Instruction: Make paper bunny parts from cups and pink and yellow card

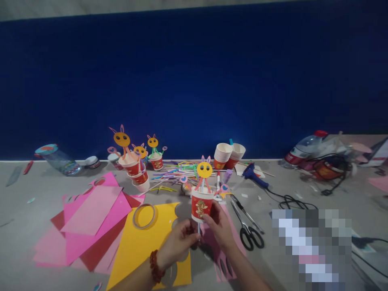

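In the middle of the head view, a red-and-white paper cup (201, 202) is held upright above the table. From its top rises a yellow paper face (204, 170) with pink ears, and pink arms ending in heart-marked discs spread to both sides. My right hand (222, 226) grips the cup's right side and lower edge. A thin straw (199, 228) sticks out below the cup, and my left hand (178, 243) pinches it between thumb and fingers. Beneath my hands lie a cut yellow sheet (130, 254) and a cut pink sheet (239, 236).
Similar cup figures (131, 159) stand at back left. Straws and pipe cleaners (178, 173) lie behind the cup, near stacked paper cups (223, 153). Rightward are scissors (251, 237), a blue glue gun (253, 176) with its cord, and a bottle (303, 151). A tape roll (134, 218) and pink papers (91, 218) lie left.
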`<state>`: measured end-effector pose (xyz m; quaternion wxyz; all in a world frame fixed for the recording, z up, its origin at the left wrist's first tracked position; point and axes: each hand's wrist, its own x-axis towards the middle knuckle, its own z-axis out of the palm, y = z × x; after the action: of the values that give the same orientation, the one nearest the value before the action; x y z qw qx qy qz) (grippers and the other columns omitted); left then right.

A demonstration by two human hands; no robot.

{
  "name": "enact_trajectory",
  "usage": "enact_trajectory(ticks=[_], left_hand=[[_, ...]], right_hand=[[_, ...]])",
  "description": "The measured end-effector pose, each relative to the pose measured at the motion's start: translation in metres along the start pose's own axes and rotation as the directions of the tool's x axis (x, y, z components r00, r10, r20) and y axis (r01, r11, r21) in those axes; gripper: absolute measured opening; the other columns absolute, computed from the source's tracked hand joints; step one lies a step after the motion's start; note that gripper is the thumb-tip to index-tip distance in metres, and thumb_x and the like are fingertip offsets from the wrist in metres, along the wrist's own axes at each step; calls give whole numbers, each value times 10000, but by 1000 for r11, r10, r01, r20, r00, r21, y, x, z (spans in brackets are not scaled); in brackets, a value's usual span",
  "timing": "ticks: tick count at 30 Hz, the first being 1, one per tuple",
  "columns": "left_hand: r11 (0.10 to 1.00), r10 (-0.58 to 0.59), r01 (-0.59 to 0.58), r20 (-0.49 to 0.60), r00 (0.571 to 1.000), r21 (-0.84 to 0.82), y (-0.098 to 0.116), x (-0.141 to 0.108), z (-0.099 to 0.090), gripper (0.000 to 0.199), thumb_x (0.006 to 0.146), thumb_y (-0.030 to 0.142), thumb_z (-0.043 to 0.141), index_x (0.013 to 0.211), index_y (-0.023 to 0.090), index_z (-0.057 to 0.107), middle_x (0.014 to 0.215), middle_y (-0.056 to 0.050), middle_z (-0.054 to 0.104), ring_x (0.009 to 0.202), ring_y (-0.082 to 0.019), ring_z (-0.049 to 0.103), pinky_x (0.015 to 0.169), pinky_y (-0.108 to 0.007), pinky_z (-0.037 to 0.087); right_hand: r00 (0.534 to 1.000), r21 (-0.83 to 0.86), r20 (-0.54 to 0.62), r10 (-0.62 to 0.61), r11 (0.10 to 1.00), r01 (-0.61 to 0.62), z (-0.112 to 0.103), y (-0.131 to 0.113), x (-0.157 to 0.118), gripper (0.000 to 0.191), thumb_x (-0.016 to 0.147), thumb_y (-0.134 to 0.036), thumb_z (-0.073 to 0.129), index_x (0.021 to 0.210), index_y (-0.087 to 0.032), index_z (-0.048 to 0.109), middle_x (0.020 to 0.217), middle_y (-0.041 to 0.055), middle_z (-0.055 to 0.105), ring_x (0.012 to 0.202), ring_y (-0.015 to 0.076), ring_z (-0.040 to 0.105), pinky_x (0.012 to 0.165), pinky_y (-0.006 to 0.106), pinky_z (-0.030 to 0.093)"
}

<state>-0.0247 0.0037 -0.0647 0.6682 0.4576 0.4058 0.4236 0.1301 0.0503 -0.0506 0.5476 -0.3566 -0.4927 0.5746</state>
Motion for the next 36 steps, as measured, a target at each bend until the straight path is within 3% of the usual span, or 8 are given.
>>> enact_trajectory(ticks=[7, 10, 13, 15, 20, 27, 36], left_hand=[[996, 84, -82, -48, 995, 42, -9, 2, -1, 351, 782, 474, 748, 857, 163, 602, 765, -18, 635, 706, -151, 591, 676, -274, 462], [987, 159, -157, -43, 986, 47, -4, 1, -1, 414, 796, 431, 752, 1095, 180, 615, 1024, -88, 684, 942, -228, 642, 841, -347, 499], [961, 269, -272, -58, 961, -44, 2, 1, -4, 668, 789, 461, 755, 1345, 237, 458, 1349, -133, 575, 1230, -297, 559, 1022, -434, 451], [947, 313, -318, -97, 945, -39, 5, 1, -7, 712, 794, 476, 745, 1382, 250, 413, 1423, -136, 521, 1295, -308, 517, 1073, -456, 420], [955, 285, -264, -178, 942, 135, 9, -1, -14, 586, 826, 396, 730, 1328, 219, 485, 1403, -140, 552, 1285, -316, 532, 1061, -452, 444], [939, 316, -297, -92, 944, 172, 14, -3, -13, 609, 858, 355, 702, 1383, 233, 418, 1437, -137, 512, 1305, -299, 519, 1060, -438, 456], [941, 302, -270, -146, 942, 203, 16, -4, -5, 565, 877, 329, 664, 1373, 218, 418, 1413, -151, 520, 1230, -277, 579, 1038, -414, 472]], right_hand=[[1000, -30, 24, -6, 1000, 6, 2, -6, -3, 391, 774, -355, 760, 1115, -217, 628, 1066, 89, 734, 951, 263, 691, 843, 374, 554], [1000, -57, 16, 7, 998, -6, 2, -7, -4, 407, 755, -354, 767, 1110, -213, 628, 1060, 100, 736, 947, 278, 695, 837, 395, 559], [1000, -96, 23, 9, 995, -7, 1, -4, -6, 431, 740, -344, 773, 1120, -208, 623, 1087, 114, 730, 979, 294, 692, 867, 428, 555], [999, -139, 44, 12, 990, -6, 0, 1, -7, 469, 726, -338, 788, 1141, -203, 616, 1123, 127, 718, 1010, 307, 686, 902, 457, 543], [996, -203, 81, 30, 979, -13, -1, 15, -10, 550, 723, -364, 807, 1201, -196, 592, 1184, 156, 702, 1081, 337, 666, 946, 508, 526], [991, -182, 132, 14, 983, 10, -2, 10, -10, 517, 759, -369, 782, 1204, -184, 592, 1201, 167, 695, 1071, 334, 677, 931, 479, 542], [992, -233, 123, 13, 972, 16, 0, 5, -9, 495, 774, -388, 758, 1200, -192, 598, 1172, 142, 711, 1052, 322, 679, 928, 480, 540]])
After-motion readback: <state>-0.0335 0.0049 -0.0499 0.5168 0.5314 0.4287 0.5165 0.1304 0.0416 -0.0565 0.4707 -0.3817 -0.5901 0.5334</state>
